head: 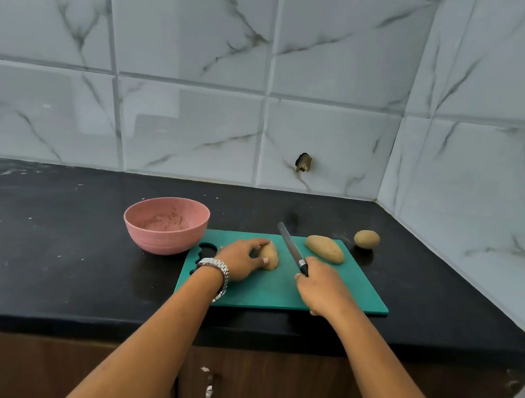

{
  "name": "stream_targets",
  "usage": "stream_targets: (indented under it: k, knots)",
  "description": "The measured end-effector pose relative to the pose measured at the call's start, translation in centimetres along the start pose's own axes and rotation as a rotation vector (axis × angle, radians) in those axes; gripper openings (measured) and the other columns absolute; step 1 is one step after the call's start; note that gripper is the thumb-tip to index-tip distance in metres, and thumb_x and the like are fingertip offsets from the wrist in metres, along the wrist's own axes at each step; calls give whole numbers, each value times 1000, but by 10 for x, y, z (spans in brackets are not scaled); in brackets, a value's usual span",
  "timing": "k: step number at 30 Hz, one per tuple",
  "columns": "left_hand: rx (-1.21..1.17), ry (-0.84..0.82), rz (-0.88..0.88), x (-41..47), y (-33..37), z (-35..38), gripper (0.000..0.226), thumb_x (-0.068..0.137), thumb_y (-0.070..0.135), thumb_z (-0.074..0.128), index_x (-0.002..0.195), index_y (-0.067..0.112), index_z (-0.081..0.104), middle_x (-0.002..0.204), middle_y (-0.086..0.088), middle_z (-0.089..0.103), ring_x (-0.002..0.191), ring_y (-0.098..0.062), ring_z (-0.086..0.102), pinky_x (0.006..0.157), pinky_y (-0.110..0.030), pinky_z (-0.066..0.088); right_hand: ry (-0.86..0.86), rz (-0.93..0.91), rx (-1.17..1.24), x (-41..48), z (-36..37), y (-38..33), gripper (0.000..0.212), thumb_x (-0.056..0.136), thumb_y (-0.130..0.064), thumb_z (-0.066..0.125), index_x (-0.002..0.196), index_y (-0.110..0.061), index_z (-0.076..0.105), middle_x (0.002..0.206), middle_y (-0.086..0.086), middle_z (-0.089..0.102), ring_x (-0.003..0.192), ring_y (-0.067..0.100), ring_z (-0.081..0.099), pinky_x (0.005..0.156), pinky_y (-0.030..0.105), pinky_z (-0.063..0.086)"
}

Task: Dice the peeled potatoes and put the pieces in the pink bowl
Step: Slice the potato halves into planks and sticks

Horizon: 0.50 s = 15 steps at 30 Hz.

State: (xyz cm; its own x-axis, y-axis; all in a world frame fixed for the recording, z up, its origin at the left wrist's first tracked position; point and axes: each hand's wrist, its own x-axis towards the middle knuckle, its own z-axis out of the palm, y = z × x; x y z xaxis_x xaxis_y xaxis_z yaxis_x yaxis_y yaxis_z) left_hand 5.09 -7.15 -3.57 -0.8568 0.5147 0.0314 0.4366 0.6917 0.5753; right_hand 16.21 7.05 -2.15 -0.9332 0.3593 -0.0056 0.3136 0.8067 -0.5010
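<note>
Steadying one potato (270, 255) on the green cutting board (341, 296) with the left hand (241, 259), curled over its top and near side, just right of the board's handle cut-out. Gripping the knife (291, 247) by its handle in the right hand (319, 286), wrapped tight, with the blade raised off the board and angled away toward the wall, just right of the held potato and not touching it.

Looks like the very start of dicing: no cut faces, no pieces on the board. Waiting further right on the board, a second potato (324, 248), whole. Beyond the board's far right corner, on the black surface (47, 254), a third potato (366, 238), rounder and also whole. Just left of the board, close to its corner, the pink bowl (165, 229), upright, holding a few dark specks and no potato pieces as far as can be seen.

Next, probably: swinging the blade over the held potato and bringing it down through it, with the left fingertips tucked back from the edge. Calls for turning a flat cut face down early, to stop the rounded potato rolling under pressure.
</note>
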Motion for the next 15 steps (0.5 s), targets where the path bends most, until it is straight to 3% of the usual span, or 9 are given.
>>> stream_targets:
  k: [6, 8, 10, 13, 15]
  knots:
    - [136, 131, 28, -13, 7, 15, 45, 96, 38, 52, 139, 27, 44, 136, -1, 54, 125, -22, 49, 107, -41, 35, -57, 11, -15, -2, -4, -2, 27, 103, -25, 39, 126, -18, 49, 99, 1, 53, 81, 20, 62, 78, 41, 60]
    - [224, 120, -9, -22, 11, 15, 51, 95, 42, 50, 142, 25, 39, 140, -4, 49, 128, -24, 45, 108, -42, 33, -68, 4, -15, -3, -3, -2, 24, 102, -23, 40, 123, -17, 50, 97, 1, 54, 80, 21, 63, 76, 40, 60]
    - [160, 177, 22, -40, 17, 9, 62, 93, 41, 55, 147, 25, 29, 146, -6, 41, 134, -25, 38, 112, -43, 28, -72, -4, -8, -5, -2, -1, 23, 101, -22, 41, 120, -16, 53, 97, 3, 56, 81, 22, 64, 77, 42, 60]
    - [-72, 589, 246, -105, 48, -26, 63, 90, 28, 64, 145, 32, 33, 145, 3, 43, 133, -18, 39, 113, -40, 30, -80, -16, 20, -8, -1, 2, 21, 101, -24, 43, 116, -16, 55, 98, 4, 58, 87, 22, 62, 83, 45, 57]
    - [-340, 842, 318, -94, -8, -72, 36, 91, 15, 62, 125, 24, 56, 121, 5, 60, 116, -6, 54, 105, -32, 39, -86, -19, 39, -10, -2, 5, 20, 101, -25, 43, 115, -17, 55, 99, 4, 57, 90, 21, 61, 85, 44, 56]
